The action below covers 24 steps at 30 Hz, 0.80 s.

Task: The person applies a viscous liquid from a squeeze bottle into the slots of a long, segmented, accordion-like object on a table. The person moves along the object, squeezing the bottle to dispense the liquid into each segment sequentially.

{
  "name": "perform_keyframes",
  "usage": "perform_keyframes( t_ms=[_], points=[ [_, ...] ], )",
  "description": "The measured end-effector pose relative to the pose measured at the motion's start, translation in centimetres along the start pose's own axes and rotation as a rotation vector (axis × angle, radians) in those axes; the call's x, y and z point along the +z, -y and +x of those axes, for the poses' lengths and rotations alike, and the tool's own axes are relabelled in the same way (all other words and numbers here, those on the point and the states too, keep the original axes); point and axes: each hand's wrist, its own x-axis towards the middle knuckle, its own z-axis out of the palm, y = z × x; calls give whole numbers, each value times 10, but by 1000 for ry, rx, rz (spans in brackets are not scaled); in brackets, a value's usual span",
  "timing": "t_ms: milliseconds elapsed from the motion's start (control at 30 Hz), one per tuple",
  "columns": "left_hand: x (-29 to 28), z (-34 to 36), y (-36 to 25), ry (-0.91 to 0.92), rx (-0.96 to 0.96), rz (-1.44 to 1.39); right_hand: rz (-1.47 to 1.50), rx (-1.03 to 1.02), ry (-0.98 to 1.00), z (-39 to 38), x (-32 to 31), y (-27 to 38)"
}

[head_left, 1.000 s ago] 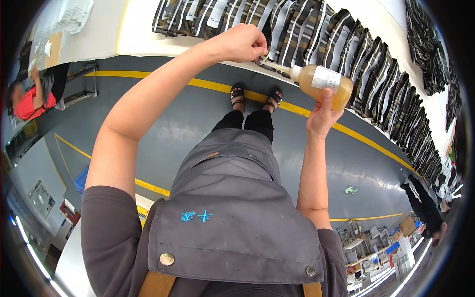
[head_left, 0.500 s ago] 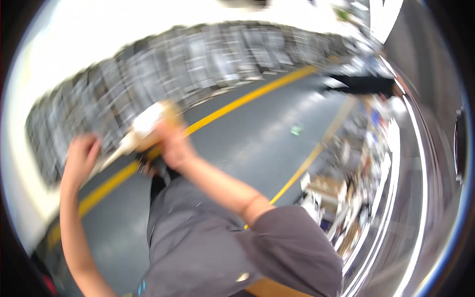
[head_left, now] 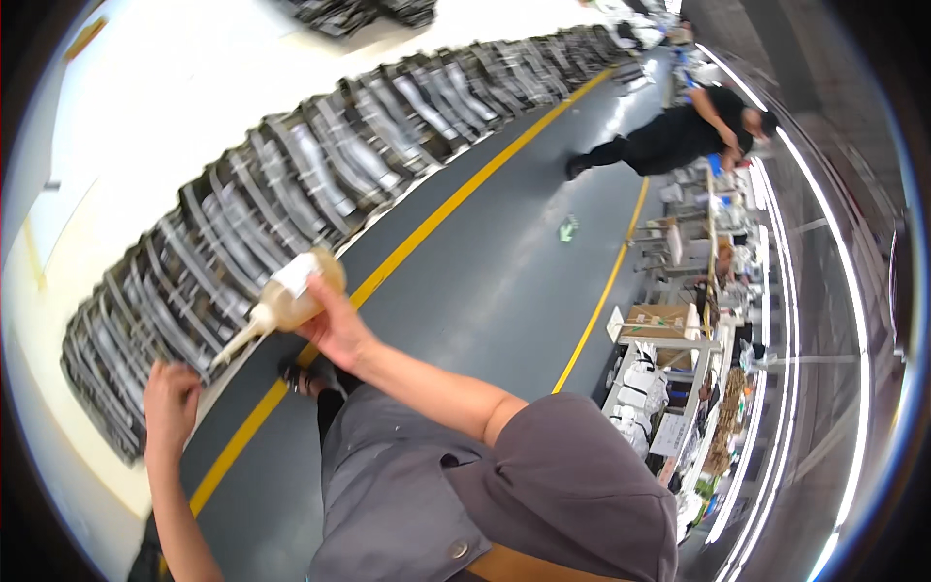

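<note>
My right hand is wrapped round a translucent squeeze bottle with a yellowish tint and a white label. The bottle is tilted, its long thin nozzle aimed down and left toward my left hand. Fingers of that left hand are curled together close to the nozzle tip, with a small gap between. Whether anything small sits in those fingers is hidden. Beyond both hands, a long row of overlapping grey, white and dark strap-like pieces lies along the edge of a white table.
A grey floor with yellow lines runs beside the table. A person in black is farther along, at the right-hand benches. Shelving there holds a cardboard box and white bundles. More dark pieces lie on the far tabletop.
The view has turned and sharpened. My left hand appears lower and more closed. The bottle stays in my right hand, lower in view. The person in black now shows more fully.
</note>
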Motion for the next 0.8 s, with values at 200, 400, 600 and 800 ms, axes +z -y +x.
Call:
perform_keyframes(
  t_ms=[200, 400, 600, 800],
  points=[
    [-10, 11, 0, 131, 44, 17, 8, -28, 9, -2, -14, 4],
    [-3, 7, 0, 155, -19, 91, -137, -161, -70, -5, -9, 4],
    [-2, 4, -3, 155, -22, 76, -157, -173, -90, -5, -10, 0],
    [-2, 9, 2, 147, 6, 54, -198, -180, -34, -7, -12, -3]
  ],
)
